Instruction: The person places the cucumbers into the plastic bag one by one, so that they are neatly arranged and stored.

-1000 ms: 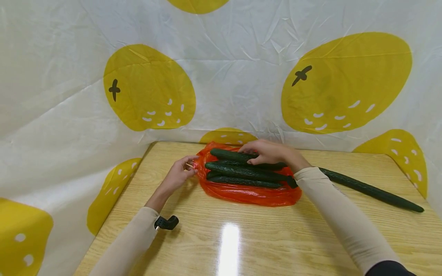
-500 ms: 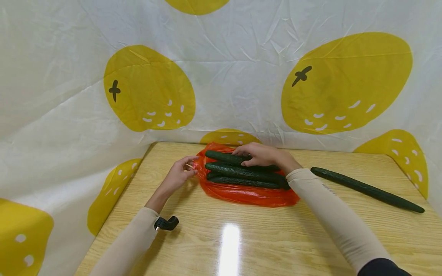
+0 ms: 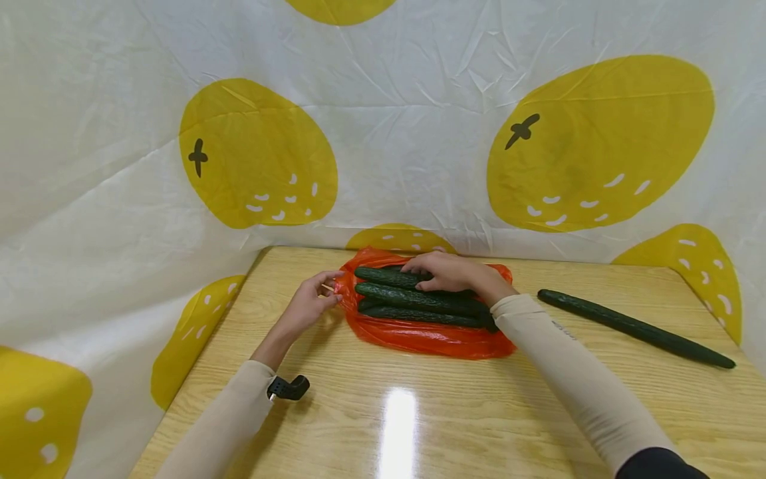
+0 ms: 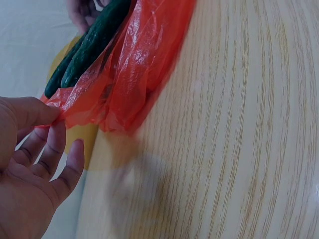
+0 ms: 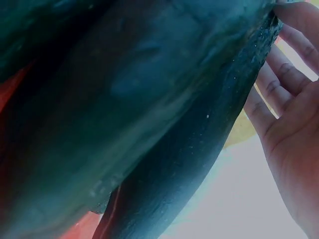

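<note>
A red plastic bag (image 3: 431,340) lies on the table with several long dark green cucumbers on it. My left hand (image 3: 311,296) pinches the bag's left end between thumb and forefinger; in the left wrist view, the other fingers of that hand (image 4: 35,164) stay loosely spread. At the far side of the pile, my right hand (image 3: 449,271) grips the far cucumber (image 3: 383,277) from above, thumb on the near side. Its fingertips are partly hidden behind that cucumber. Close against it lies another cucumber (image 3: 413,298). The right wrist view is filled by large cucumbers (image 5: 149,114).
One separate cucumber (image 3: 634,327) lies slantwise on the wooden table (image 3: 335,412) at the right. A white cloth (image 3: 407,146) with yellow fruit prints rises behind the table and along its left side. A black strap device (image 3: 289,387) is on the left wrist.
My right hand has moved a little to the left and nearer, bringing the far cucumber down beside the others. The left hand keeps its pinch on the bag in the same place.
</note>
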### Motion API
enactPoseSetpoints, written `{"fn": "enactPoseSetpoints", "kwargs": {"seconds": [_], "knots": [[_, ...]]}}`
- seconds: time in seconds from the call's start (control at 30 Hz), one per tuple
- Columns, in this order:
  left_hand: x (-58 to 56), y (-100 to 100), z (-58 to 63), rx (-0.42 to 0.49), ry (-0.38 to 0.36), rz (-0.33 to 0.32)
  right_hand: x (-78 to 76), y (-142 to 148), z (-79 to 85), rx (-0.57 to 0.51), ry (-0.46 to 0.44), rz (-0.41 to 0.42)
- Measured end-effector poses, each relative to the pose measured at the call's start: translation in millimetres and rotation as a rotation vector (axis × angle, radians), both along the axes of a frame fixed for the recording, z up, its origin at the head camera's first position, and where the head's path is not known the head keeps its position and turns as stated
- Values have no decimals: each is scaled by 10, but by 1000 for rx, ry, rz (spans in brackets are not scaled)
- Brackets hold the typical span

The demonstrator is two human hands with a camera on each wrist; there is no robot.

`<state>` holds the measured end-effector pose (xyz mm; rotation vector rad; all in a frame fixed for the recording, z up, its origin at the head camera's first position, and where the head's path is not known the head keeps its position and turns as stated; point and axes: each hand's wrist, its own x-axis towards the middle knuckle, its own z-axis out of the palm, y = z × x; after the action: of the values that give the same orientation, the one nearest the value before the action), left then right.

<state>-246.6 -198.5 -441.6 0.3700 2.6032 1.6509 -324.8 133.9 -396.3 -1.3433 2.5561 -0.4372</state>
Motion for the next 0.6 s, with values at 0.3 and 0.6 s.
{"fn": "enactPoseSetpoints", "kwargs": {"seconds": [0.3,0.6], "knots": [[15,0,5,2,12,-1,10,18,-32,22,-12,-1],[22,-10,9,-2,12,-4,4,189,5,-40,-46,-10]]}}
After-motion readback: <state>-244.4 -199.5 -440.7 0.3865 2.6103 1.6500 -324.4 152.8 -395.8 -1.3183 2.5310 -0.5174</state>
